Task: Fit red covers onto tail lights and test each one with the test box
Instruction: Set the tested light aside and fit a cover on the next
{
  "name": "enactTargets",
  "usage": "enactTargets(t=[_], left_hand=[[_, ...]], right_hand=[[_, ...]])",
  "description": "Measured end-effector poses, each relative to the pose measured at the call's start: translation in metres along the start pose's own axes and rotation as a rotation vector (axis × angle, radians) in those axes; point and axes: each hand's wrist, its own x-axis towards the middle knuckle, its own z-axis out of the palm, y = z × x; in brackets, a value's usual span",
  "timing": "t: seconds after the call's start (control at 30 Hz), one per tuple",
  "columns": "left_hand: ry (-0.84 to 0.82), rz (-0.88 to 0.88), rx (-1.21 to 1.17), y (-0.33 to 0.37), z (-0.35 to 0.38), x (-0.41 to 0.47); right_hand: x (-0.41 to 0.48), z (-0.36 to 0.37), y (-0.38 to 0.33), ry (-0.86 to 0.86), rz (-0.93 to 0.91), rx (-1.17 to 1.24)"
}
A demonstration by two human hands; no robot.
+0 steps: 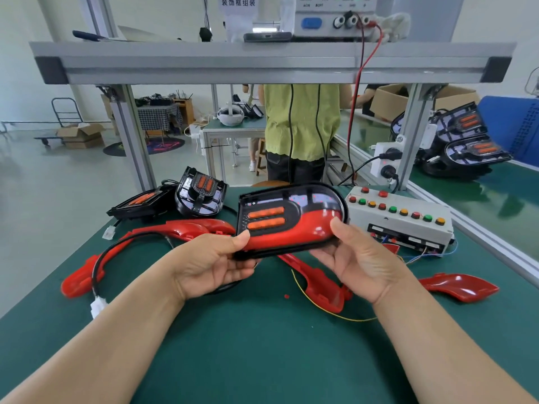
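While I hold the tail light [291,208] up above the green table [262,345], its red cover [306,228] sits on the lower part. My left hand [210,266] pinches the left end and my right hand [358,263] grips the right end, thumb on the red. Loose red covers [186,228] lie under and beside it. The test box [402,220] sits just to the right, and two more tail lights [201,191] sit at the back left.
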Motion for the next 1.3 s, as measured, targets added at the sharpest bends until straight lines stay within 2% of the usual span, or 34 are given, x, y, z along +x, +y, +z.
enactTargets(t=[0.1,0.23,0.6,0.77,1.03,1.1,1.3], left_hand=[[0.019,0.054,-0.093,-0.001,0.011,0.000],[0.014,0.110,-0.059,-0.007,0.026,0.000],[0.009,0.162,0.017,-0.007,0.033,-0.002],[0.020,0.162,0.034,-0.007,0.031,-0.004],[0.260,0.294,0.169,-0.022,0.051,-0.001],[0.239,0.287,0.152,-0.023,0.050,-0.002],[0.025,0.251,0.074,-0.011,0.036,-0.006]], right_hand=[[0.003,0.022,0.027,-0.004,0.002,-0.105],[0.003,0.038,0.048,0.100,-0.040,-0.209],[0.000,0.042,0.050,0.173,-0.037,-0.084],[-0.002,0.042,0.050,0.226,-0.086,-0.115],[-0.002,0.043,0.047,0.296,-0.140,-0.149],[-0.002,0.040,0.047,0.291,-0.155,-0.170],[0.000,0.036,0.040,0.185,-0.145,-0.185]])
